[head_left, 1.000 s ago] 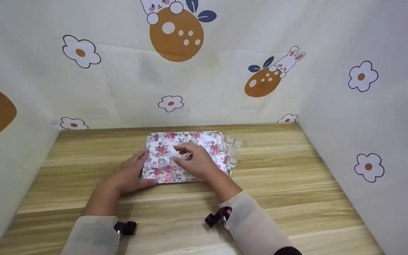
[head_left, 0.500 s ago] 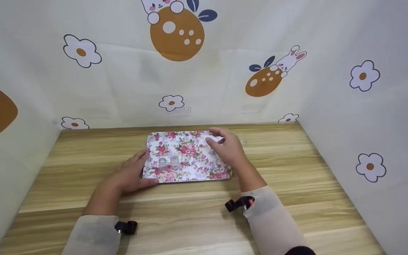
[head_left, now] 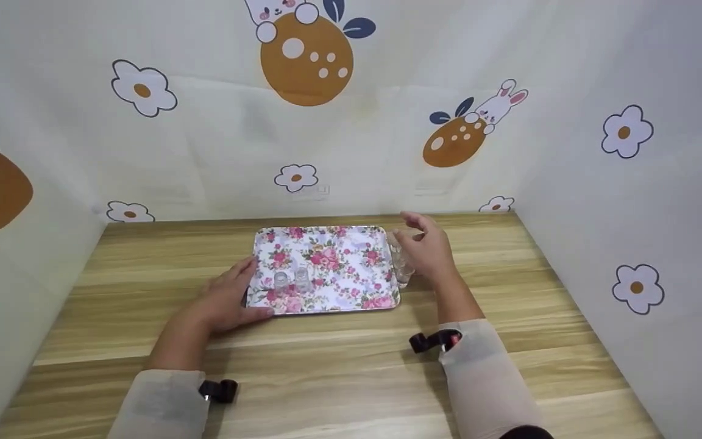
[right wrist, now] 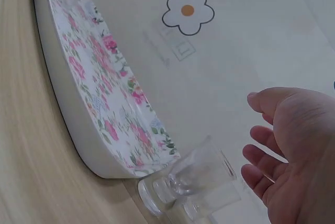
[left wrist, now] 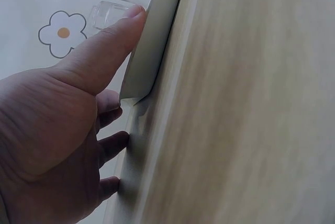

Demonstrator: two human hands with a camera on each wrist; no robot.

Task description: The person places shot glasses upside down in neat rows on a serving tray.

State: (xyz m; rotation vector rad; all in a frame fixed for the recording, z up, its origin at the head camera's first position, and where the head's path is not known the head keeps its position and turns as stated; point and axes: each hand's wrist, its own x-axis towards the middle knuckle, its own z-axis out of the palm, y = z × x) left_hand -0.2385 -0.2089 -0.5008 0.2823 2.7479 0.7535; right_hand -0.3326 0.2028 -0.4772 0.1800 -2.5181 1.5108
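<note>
A floral tray point(head_left: 351, 286) lies on the table, with two small clear shot glasses point(head_left: 302, 278) standing on its left part. My left hand point(head_left: 220, 305) holds the tray's near left corner, thumb along the front rim and fingers at the left side; the left wrist view shows the thumb point(left wrist: 104, 51) against the rim. To the right of the tray stand several more clear glasses point(head_left: 404, 274), partly hidden behind my right hand point(head_left: 430, 250). That hand hovers beside them, fingers loosely bent and holding nothing. A gap separates it from the nearest glass point(right wrist: 201, 169) in the right wrist view.
Wood-grain table point(head_left: 326, 372) surrounds the tray. A pale printed cloth point(head_left: 217, 140) rises behind the table and along both sides, close beyond the tray's far edge.
My right hand has moved right, from over the two glasses on the tray to the glasses beside it. My left hand and the tray have stayed in place.
</note>
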